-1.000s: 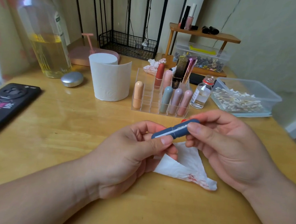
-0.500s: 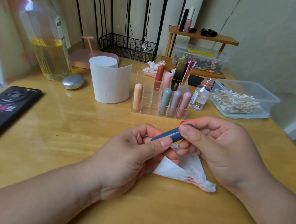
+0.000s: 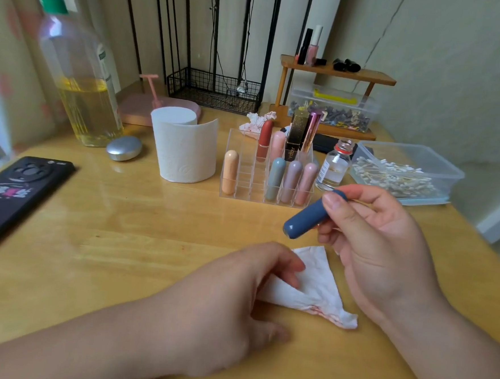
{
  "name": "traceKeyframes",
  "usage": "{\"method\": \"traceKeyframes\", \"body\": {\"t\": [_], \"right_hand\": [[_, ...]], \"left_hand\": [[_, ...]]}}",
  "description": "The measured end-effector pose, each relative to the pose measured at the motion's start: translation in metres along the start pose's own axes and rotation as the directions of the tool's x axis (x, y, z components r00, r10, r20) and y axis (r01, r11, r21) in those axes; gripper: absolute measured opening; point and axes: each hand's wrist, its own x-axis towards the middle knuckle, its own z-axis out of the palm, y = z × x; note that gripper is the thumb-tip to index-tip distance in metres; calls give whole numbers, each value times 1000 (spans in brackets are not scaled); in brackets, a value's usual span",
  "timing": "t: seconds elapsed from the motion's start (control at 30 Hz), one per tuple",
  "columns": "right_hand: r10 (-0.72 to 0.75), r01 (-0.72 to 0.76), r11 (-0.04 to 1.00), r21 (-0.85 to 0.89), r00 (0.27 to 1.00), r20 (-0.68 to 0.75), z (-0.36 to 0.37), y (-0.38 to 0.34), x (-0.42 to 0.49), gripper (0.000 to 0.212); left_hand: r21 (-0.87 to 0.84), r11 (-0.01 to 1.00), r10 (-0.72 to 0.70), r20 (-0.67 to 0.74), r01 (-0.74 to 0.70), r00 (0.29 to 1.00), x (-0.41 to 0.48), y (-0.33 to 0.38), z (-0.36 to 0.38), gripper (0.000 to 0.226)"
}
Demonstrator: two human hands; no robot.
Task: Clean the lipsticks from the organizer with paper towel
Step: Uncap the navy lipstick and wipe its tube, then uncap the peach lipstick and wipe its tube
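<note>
**A:** What lies at the left edge of the frame?

**B:** A black phone (image 3: 14,199), flat on the wooden table (image 3: 122,224). Above it, at upper left, stands a tall bottle (image 3: 81,88) of yellow liquid, blurred.

**A:** And toward the middle?

**B:** A roll of white paper (image 3: 183,149) stands upright, just left of the clear organizer (image 3: 250,171). A peach lipstick (image 3: 230,171) stands alone at the organizer's front left. Three more stand side by side at its front right, with taller ones behind.

**A:** The hands?

**B:** At lower centre the left hand (image 3: 235,300), somewhat blurred, rests on the table. Its curled fingers grip the left edge of the paper towel (image 3: 315,291). The towel lies crumpled, with red smears along its lower edge.

**A:** Where is the blue lipstick (image 3: 309,217)?

**B:** In the air above the towel, right of centre. It is tilted, with its rounded end toward the lower left. The right hand (image 3: 380,251) pinches its upper end between thumb and fingers. It touches neither towel nor organizer.

**A:** Far right?

**B:** A small glass bottle (image 3: 333,168) stands just beside the organizer, then a clear box of cotton swabs (image 3: 403,173).
</note>
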Motion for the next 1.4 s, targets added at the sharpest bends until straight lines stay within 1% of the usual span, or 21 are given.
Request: {"method": "traceKeyframes", "body": {"t": [0.03,0.07,0.17,0.2,0.27,0.33,0.4,0.47,0.53,0.6,0.7,0.8,0.87,0.97,1.07,1.17,1.23,1.3,1.33,1.37,1.4], "right_hand": [[-3,3,1000,-8,1000,-5,-1,1,1,29],[-8,8,1000,-19,1000,-4,-2,1,1,28],[-52,53,996,-68,999,16,-1,0,0,28],[-78,79,993,-89,997,16,-1,-1,-1,27],[-139,139,982,-131,990,9,0,-4,0,27],[-206,205,963,-173,978,14,2,-10,3,25],[-250,250,942,-225,968,30,6,-16,7,24],[-281,286,909,-303,958,60,15,-20,15,27],[-333,356,825,-438,934,132,26,-24,26,28],[-340,387,750,-536,921,188,37,-27,41,26],[-316,387,613,-689,919,235,50,-28,68,20],[-268,374,479,-794,924,273,57,-23,88,17],[-224,359,399,-844,930,290,60,-17,95,16],[-148,327,374,-868,945,293,63,-10,97,16],[-138,345,267,-900,938,319,62,-2,98,16],[-70,326,212,-921,945,319,62,4,96,17],[-83,357,181,-916,934,348,62,2,93,25],[-219,466,182,-866,878,426,60,-4,85,39],[-301,510,221,-832,847,439,58,-8,77,40],[-356,523,303,-796,838,415,56,-11,65,38],[-362,500,409,-763,857,367,52,-14,52,35]], "left_hand": [[110,993,51,-47,-45,998,0,3,-1,47],[164,983,94,-84,-79,992,0,4,-3,39],[194,972,164,-157,-133,974,2,3,-9,24],[133,981,165,-161,-144,973,2,2,-13,21],[-189,975,90,-142,-116,986,1,2,-24,20],[-502,864,-22,-131,-47,991,1,4,-39,23],[-572,819,-154,-150,41,977,4,-1,-47,26],[-420,893,-266,-204,161,942,9,-7,-51,29],[-137,958,-279,-262,250,924,10,-12,-52,35],[72,962,-234,-289,265,928,10,-13,-53,41],[205,943,-204,-263,261,943,8,-12,-54,47],[228,935,-213,-250,271,944,9,-15,-55,48],[193,944,-210,-266,266,941,9,-17,-55,44],[126,962,-199,-292,244,935,11,-21,-55,38],[47,978,-179,-312,203,933,12,-23,-55,35],[-54,985,-174,-305,166,936,14,-25,-54,35],[-114,981,-184,-297,157,937,16,-27,-54,34],[-198,972,-181,-280,128,943,16,-28,-54,34],[-244,964,-176,-271,109,946,16,-28,-54,34],[-289,953,-170,-265,90,949,16,-28,-53,34],[-339,938,-168,-263,72,950,17,-27,-53,34]]}}
